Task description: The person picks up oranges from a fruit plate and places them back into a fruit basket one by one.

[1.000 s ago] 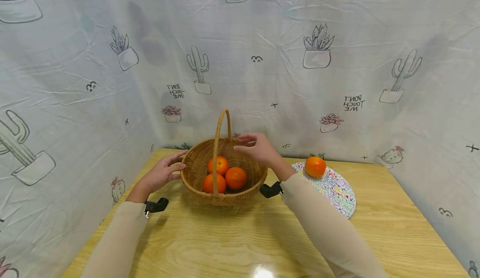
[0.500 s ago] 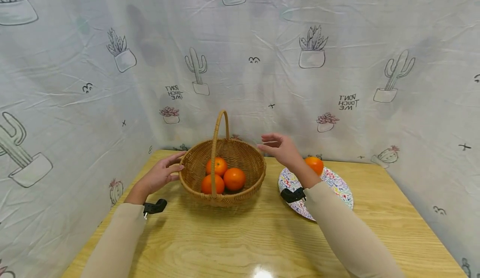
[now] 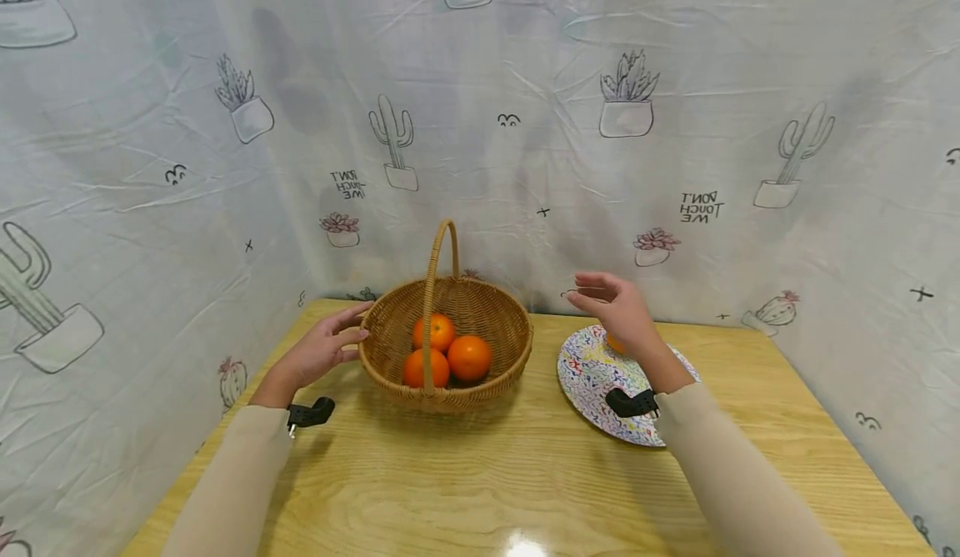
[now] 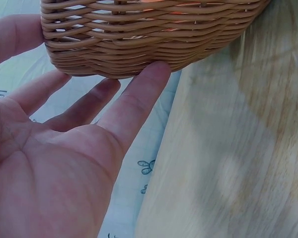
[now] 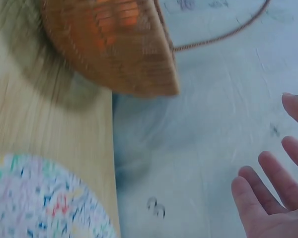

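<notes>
A wicker basket [image 3: 487, 307] with a tall handle stands at the back left of the table, holding three round orange fruits [image 3: 470, 358]. My left hand [image 3: 321, 350] rests its spread fingers against the basket's left side. In the left wrist view, the fingertips and thumb of that hand [image 4: 64, 134] touch the outside of the woven wall. My right hand [image 3: 618, 311] hovers above a speckled round plate [image 3: 592, 394], fingers loosely spread and holding nothing. Behind that hand and wrist, another orange fruit [image 3: 615, 343] on the plate is mostly hidden.
The wooden table [image 3: 450, 490] has a patterned cloth [image 3: 525, 165] hanging behind it and at both sides. Dark wrist-worn devices [image 3: 311, 413] sit on both wrists.
My right hand has moved right, from over the basket's right rim to above the plate, now covering most of the fruit there. The left hand stays at the basket.
</notes>
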The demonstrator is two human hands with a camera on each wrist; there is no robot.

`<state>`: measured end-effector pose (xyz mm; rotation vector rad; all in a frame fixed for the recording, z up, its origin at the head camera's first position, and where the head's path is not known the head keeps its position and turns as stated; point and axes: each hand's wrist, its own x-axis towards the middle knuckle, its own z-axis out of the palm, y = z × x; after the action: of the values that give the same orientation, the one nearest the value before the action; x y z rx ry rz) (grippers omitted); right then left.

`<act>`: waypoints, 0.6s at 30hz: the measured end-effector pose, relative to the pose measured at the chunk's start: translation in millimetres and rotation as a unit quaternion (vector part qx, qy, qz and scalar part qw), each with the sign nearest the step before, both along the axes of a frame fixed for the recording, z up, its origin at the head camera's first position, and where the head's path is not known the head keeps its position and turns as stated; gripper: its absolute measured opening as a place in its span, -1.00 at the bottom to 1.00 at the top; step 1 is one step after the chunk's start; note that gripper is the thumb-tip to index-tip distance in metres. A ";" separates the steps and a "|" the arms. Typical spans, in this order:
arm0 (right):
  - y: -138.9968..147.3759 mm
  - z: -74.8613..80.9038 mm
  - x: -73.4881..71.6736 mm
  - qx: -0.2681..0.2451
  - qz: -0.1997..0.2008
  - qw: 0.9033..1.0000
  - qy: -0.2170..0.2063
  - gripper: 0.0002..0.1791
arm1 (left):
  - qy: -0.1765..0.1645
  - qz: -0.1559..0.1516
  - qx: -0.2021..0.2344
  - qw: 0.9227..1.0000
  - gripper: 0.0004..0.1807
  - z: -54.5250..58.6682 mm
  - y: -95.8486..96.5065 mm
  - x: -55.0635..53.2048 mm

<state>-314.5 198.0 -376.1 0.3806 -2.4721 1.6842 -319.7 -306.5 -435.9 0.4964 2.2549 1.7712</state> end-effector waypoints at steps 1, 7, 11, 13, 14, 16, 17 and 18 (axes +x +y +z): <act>6.4 -1.6 0.4 0.006 -0.010 1.000 0.007 -0.39 | 0.000 0.000 0.001 1.000 -0.22 -0.1 0.4 -0.3; 41.4 -13.7 2.6 0.038 -0.067 0.997 0.016 -0.33 | -0.002 0.003 0.000 1.000 -0.23 -0.4 1.9 -2.1; 56.2 -23.4 1.0 0.060 -0.101 0.993 0.031 -0.32 | -0.003 0.011 -0.010 1.000 -0.23 1.1 2.0 -2.2; 62.2 -30.2 -1.4 0.068 -0.115 0.990 0.040 -0.31 | -0.006 0.014 -0.011 1.000 -0.23 1.9 2.0 -1.8; 65.1 -34.1 -3.0 0.070 -0.122 0.989 0.044 -0.31 | -0.006 0.013 -0.010 1.000 -0.22 2.2 1.9 -1.5; 69.8 -41.7 -5.6 0.074 -0.135 0.987 0.048 -0.30 | -0.009 0.014 -0.008 1.000 -0.22 2.8 2.0 -0.7; 72.1 -45.7 -7.3 0.076 -0.139 0.986 0.049 -0.30 | -0.010 0.014 -0.006 1.000 -0.22 3.0 2.2 -0.4; 74.2 -49.7 -9.1 0.077 -0.143 0.986 0.049 -0.29 | -0.010 0.012 -0.005 1.000 -0.22 3.2 2.4 -0.1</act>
<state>-323.6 272.2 -425.8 0.1120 -2.4531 1.3376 -319.9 -304.1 -432.7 0.4478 2.2649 1.7670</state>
